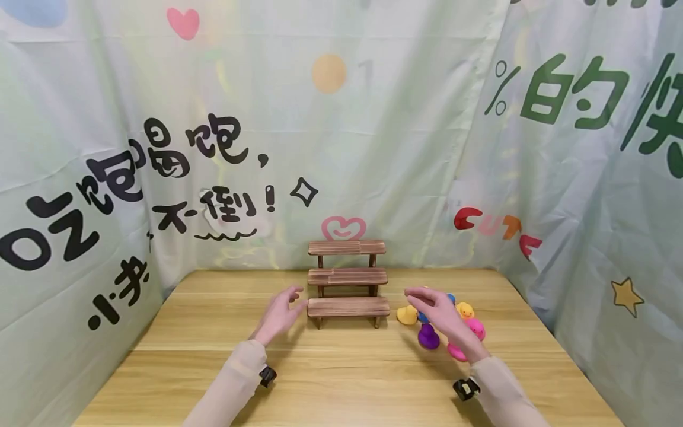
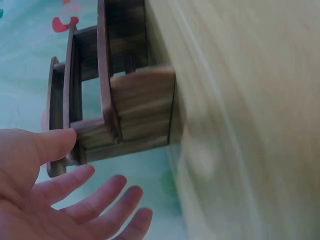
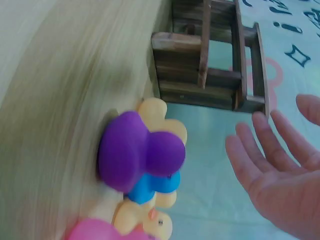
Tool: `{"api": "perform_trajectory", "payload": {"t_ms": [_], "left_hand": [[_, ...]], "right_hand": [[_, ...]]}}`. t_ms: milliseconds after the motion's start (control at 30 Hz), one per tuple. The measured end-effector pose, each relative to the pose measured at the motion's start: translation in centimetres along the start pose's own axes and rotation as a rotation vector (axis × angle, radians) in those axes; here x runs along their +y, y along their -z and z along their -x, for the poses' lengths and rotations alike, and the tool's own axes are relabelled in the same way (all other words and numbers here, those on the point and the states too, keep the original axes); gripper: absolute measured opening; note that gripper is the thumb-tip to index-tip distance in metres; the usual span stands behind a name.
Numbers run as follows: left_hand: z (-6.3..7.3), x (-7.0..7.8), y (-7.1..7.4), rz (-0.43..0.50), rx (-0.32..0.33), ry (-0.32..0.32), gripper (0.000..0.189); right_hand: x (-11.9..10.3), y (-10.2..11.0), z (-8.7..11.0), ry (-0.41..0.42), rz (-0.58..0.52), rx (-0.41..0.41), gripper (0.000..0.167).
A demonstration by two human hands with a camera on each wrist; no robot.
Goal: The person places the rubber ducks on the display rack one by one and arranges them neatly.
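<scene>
A three-tier wooden step shelf [image 1: 348,306] stands upright on the table near the back. Just left of its lowest tier is my left hand [image 1: 280,313], fingers spread and relaxed, holding nothing; the left wrist view shows the shelf's side [image 2: 145,107] beyond the thumb. My right hand [image 1: 440,311] hovers over a cluster of rubber ducks, right of the shelf, with loose fingers and nothing in them. The cluster includes a purple duck [image 1: 428,337], a yellow duck [image 1: 408,315], a pink duck [image 1: 475,328] and a blue duck [image 3: 142,189]. My right hand partly hides several ducks.
The wooden table [image 1: 341,379] extends toward me. Printed cloth curtains [image 1: 373,148] hang close behind the table and along both sides. A small black wrist camera [image 1: 466,389] is strapped under the right sleeve, another camera [image 1: 268,376] at the left.
</scene>
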State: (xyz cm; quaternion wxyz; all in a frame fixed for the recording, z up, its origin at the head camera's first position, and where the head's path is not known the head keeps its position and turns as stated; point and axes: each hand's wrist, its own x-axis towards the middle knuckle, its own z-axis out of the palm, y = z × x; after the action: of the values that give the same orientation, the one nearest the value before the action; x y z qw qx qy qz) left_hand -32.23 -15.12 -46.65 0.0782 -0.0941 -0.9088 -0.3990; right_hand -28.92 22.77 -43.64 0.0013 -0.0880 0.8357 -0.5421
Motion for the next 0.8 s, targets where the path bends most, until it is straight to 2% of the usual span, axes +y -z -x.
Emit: {"api": "perform_trajectory", "payload": {"t_ms": [167, 400, 567, 800], "left_hand": [[-0.1, -0.3, -0.5, 0.126, -0.069, 0.017, 0.042], [-0.1, -0.5, -1.1, 0.405, -0.136, 0.099, 0.043], [-0.2, -0.5, -1.3, 0.42, -0.142, 0.114, 0.045], [-0.2, -0.8, -1.7, 0.457, -0.179, 0.136, 0.046]], "right_hand": [[0.3, 1.5, 0.5, 0.016, -0.046, -0.065, 0.049], [2.2, 3.9, 1.1, 0.061, -0.044, -0.169, 0.046], [3.1, 5.6, 1.7, 0.074, 0.005, -0.161, 0.041], [4.1, 7.1, 2.9, 0.0, 0.046, -0.201, 0.035]]}}
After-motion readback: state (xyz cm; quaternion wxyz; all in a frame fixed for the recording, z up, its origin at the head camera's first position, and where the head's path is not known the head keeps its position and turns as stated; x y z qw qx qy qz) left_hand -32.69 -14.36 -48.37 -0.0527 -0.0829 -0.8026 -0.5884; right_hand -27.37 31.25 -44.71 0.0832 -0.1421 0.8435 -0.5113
